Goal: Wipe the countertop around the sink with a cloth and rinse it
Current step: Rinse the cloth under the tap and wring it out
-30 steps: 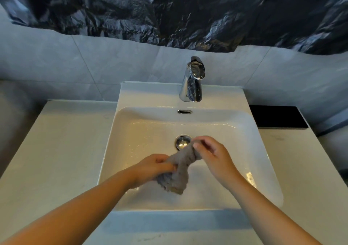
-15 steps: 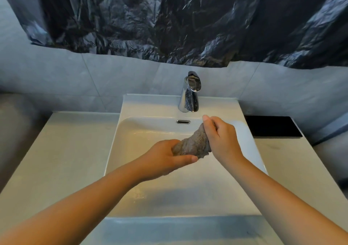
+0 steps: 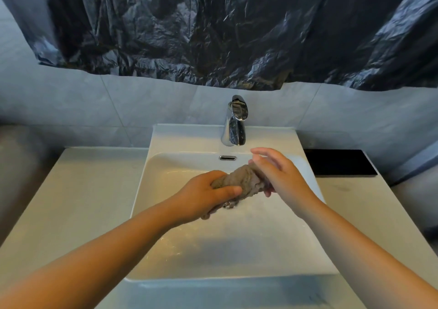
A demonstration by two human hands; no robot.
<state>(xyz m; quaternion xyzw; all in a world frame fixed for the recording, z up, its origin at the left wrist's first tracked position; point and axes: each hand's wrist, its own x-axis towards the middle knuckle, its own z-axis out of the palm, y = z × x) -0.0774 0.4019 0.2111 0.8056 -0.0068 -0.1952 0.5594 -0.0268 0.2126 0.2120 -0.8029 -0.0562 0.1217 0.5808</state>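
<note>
A grey-brown cloth (image 3: 246,181) is bunched into a twisted roll above the white sink basin (image 3: 213,249). My left hand (image 3: 203,194) is closed around its left end, thumb across the top. My right hand (image 3: 279,173) lies against the cloth's right end with the fingers stretched out and spread, loosening from it. Both hands hover over the middle of the basin, in front of the chrome faucet (image 3: 234,123). No water runs from the spout. The pale countertop (image 3: 78,190) spreads to either side of the sink.
A black flat rectangle (image 3: 339,162) lies on the counter at the back right. Crumpled black plastic sheeting (image 3: 213,31) covers the wall above grey tiles. An overflow slot (image 3: 227,158) sits under the faucet. The drain is hidden by the cloth and hands.
The cloth was lifted from near the drain and twisted between both hands. My right hand's fingers have since spread out from a closed grip; the view has tilted up slightly.
</note>
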